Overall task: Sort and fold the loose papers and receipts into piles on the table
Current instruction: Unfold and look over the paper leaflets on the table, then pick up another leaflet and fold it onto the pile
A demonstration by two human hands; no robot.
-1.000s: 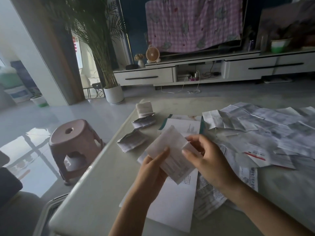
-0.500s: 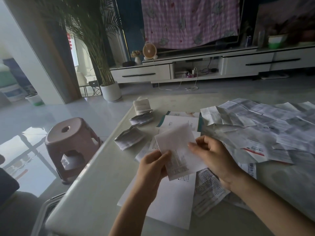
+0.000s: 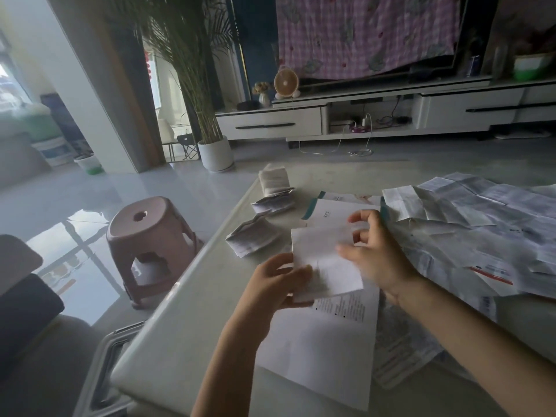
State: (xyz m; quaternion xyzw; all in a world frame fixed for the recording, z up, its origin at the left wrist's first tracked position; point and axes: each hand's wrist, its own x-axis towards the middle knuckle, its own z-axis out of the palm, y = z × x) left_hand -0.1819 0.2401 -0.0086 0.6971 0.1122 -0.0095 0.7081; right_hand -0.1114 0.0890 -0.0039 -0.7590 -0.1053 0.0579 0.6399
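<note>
I hold a white receipt [image 3: 323, 260] just above the pale table [image 3: 186, 320]. My left hand [image 3: 275, 284] grips its lower left corner. My right hand [image 3: 374, 254] pinches its right edge, thumb in front and fingers curled at the top. Under the receipt lies a large white sheet [image 3: 319, 350] with a block of print. Three folded piles sit along the table's left side: a near pile [image 3: 252, 239], a middle pile [image 3: 273, 203] and a far white pile [image 3: 273, 179]. A wide spread of crumpled loose papers [image 3: 469, 224] covers the right of the table.
A teal-edged booklet [image 3: 328, 212] lies behind the receipt. A pink plastic stool [image 3: 150, 245] stands on the floor left of the table. Further back are a potted palm [image 3: 215, 152] and a white TV cabinet [image 3: 361, 115]. A dark seat [image 3: 27, 311] is at the lower left.
The receipt has turned from slanted to nearly square with its blank side facing me. My right hand has moved from its upper corner to the right edge. The view shifted slightly.
</note>
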